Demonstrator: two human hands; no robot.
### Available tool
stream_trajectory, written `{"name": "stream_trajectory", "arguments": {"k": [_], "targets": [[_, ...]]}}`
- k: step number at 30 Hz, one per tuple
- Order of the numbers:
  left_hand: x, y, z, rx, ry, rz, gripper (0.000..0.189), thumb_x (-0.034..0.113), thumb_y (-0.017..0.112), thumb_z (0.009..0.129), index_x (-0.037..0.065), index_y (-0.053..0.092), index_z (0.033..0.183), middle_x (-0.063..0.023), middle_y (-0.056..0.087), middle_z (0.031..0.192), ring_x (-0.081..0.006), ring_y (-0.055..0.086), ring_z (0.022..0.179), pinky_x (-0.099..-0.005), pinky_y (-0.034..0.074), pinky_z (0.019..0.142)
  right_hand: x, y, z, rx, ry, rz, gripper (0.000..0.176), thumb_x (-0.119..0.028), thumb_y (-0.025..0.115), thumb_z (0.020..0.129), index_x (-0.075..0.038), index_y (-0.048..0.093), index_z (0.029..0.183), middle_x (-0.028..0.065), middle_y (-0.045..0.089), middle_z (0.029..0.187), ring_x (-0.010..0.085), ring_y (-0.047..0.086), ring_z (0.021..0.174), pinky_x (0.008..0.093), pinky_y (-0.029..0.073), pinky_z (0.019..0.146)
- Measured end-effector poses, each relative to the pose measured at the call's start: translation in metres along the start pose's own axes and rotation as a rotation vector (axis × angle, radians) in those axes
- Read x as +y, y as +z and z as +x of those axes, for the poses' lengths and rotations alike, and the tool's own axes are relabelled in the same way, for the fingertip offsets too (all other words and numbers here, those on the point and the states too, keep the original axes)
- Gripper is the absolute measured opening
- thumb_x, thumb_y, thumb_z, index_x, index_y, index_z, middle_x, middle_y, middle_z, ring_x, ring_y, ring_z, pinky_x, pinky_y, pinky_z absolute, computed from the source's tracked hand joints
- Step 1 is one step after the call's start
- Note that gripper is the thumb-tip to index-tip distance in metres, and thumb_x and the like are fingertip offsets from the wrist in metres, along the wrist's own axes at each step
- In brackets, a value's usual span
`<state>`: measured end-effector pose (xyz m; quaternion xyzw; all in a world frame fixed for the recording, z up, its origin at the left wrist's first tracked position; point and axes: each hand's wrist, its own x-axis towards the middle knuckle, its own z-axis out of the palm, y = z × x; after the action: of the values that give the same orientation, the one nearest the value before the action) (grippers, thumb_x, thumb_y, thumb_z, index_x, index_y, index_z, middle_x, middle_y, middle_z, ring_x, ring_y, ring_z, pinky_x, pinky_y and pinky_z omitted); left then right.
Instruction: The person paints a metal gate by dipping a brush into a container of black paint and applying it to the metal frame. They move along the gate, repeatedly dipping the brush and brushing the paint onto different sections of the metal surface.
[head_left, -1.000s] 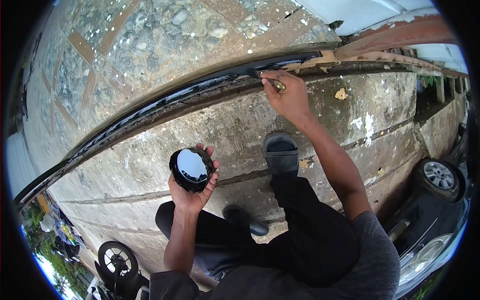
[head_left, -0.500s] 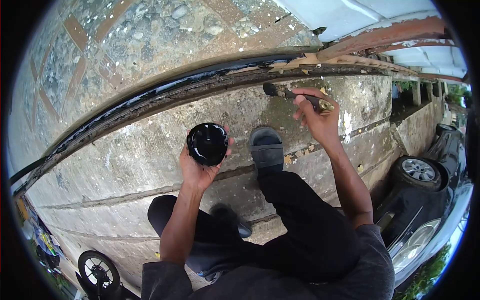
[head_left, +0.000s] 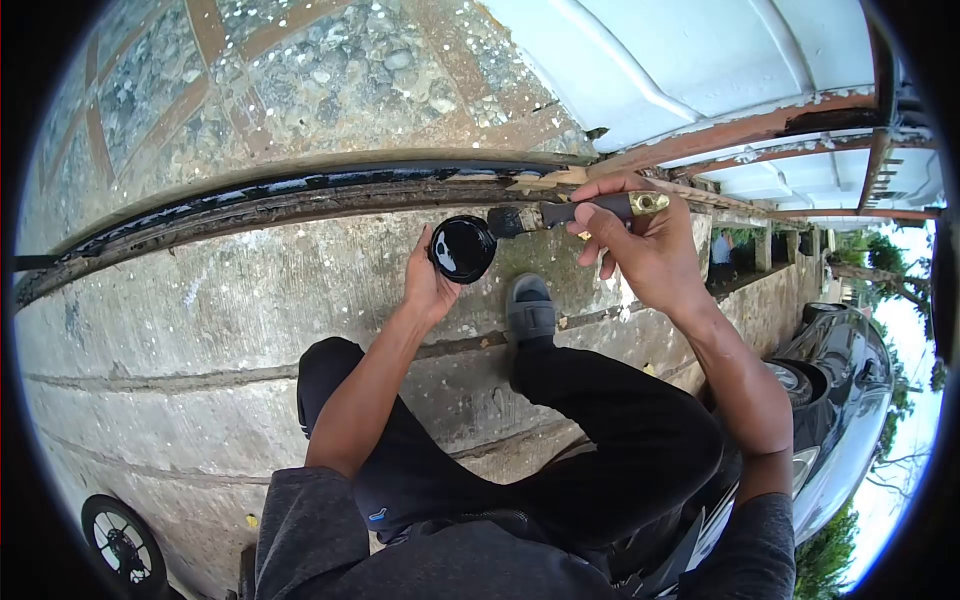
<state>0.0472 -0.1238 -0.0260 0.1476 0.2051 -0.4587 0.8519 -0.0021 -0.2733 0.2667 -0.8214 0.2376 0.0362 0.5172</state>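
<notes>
Your right hand's fingers [head_left: 603,226] pinch the handle of the brush [head_left: 620,206], its dark bristles at the rim of the round container [head_left: 484,270] of black liquid; whether they touch it, you can't tell. Your left hand [head_left: 428,290] supports the container with fingers curved around its near-left side. This looks like brush-loading; the next move calls for a level container and a controlled bristle angle. Your right elbow bends outward, wrist turned inward; your left forearm reaches forward above your thigh. Beyond lies the black-coated rail [head_left: 320,179].
</notes>
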Motion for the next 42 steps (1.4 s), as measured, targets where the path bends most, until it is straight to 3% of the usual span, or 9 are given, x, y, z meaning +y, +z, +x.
{"name": "stream_trajectory", "arguments": {"k": [9,12,14,18,21,24,30,33,42], "targets": [[-0.008,0.016,0.006,-0.002,0.001,0.104,0.062,0.049,0.029,0.106,-0.002,0.053,0.131,-0.0208,0.064,0.123,-0.0319,0.067,0.107,-0.0439,0.060,0.087,0.056,0.011,0.013,0.241,-0.047,0.205,0.014,-0.008,0.063,0.092,0.002,0.067,0.102,0.0096,0.070,0.081,0.0094,0.066,0.062,0.0209,0.046,0.047],[-0.005,0.018,0.015,-0.024,-0.009,0.125,0.063,0.050,0.028,0.106,-0.002,0.052,0.133,-0.0209,0.063,0.125,-0.0329,0.066,0.110,-0.0448,0.059,0.090,0.062,0.015,0.010,0.256,-0.040,0.230,0.011,-0.005,0.063,0.092,0.002,0.068,0.097,0.0042,0.066,0.076,0.0057,0.061,0.063,0.0213,0.050,0.054],[-0.004,0.022,0.018,-0.029,-0.028,0.151,0.057,0.047,0.030,0.107,0.000,0.056,0.128,-0.0157,0.066,0.122,-0.0257,0.067,0.109,-0.0389,0.058,0.092,0.074,0.022,0.016,0.252,-0.009,0.241,0.008,-0.004,0.063,0.092,0.003,0.068,0.094,-0.0002,0.062,0.074,0.0035,0.057,0.063,0.0215,0.051,0.058],[0.000,0.016,0.017,0.037,-0.019,0.166,0.054,0.045,0.032,0.107,0.001,0.058,0.125,-0.0115,0.069,0.116,-0.0203,0.069,0.104,-0.0346,0.059,0.092,0.122,0.046,0.033,0.190,-0.033,0.197,0.011,-0.005,0.062,0.093,0.001,0.069,0.101,0.0078,0.070,0.079,0.0095,0.067,0.066,0.0208,0.046,0.048],[-0.003,0.011,0.020,0.096,-0.039,0.169,0.050,0.044,0.036,0.107,0.003,0.059,0.122,-0.0091,0.069,0.111,-0.0187,0.070,0.100,-0.0338,0.060,0.088,0.150,0.064,0.037,0.209,-0.122,0.189,0.007,-0.003,0.064,0.092,0.003,0.068,0.094,-0.0015,0.060,0.071,0.0017,0.055,0.063,0.0204,0.043,0.053],[-0.005,0.009,0.026,0.139,-0.025,0.161,0.045,0.042,0.038,0.106,0.004,0.059,0.117,-0.0081,0.070,0.109,-0.0172,0.071,0.097,-0.0325,0.061,0.085,0.155,0.071,0.032,0.243,-0.051,0.214,0.007,-0.003,0.064,0.092,0.002,0.068,0.096,-0.0015,0.060,0.071,0.0025,0.054,0.061,0.0199,0.042,0.053],[-0.012,0.005,0.031,0.146,-0.035,0.155,0.043,0.040,0.037,0.107,0.004,0.059,0.117,-0.0082,0.070,0.109,-0.0170,0.070,0.096,-0.0327,0.060,0.085,0.154,0.055,0.023,0.297,0.073,0.324,0.018,-0.007,0.062,0.094,0.004,0.067,0.108,0.0142,0.072,0.083,0.0144,0.069,0.065,0.0233,0.051,0.050],[-0.018,0.001,0.039,0.137,-0.037,0.178,0.056,0.048,0.032,0.106,0.002,0.058,0.125,-0.0131,0.068,0.117,-0.0229,0.069,0.101,-0.0386,0.061,0.086,0.171,0.044,0.020,0.341,0.114,0.477,0.020,-0.010,0.062,0.095,0.004,0.067,0.108,0.0166,0.072,0.085,0.0166,0.070,0.065,0.0247,0.051,0.048],[-0.019,0.023,0.042,0.004,-0.043,0.090,0.054,0.046,0.030,0.106,0.003,0.053,0.130,-0.0158,0.064,0.124,-0.0280,0.066,0.110,-0.0469,0.059,0.091,0.231,0.037,0.008,0.380,0.228,1.005,0.030,-0.014,0.065,0.096,0.008,0.061,0.116,0.0199,0.072,0.090,0.0232,0.074,0.073,0.0266,0.062,0.055]]}}
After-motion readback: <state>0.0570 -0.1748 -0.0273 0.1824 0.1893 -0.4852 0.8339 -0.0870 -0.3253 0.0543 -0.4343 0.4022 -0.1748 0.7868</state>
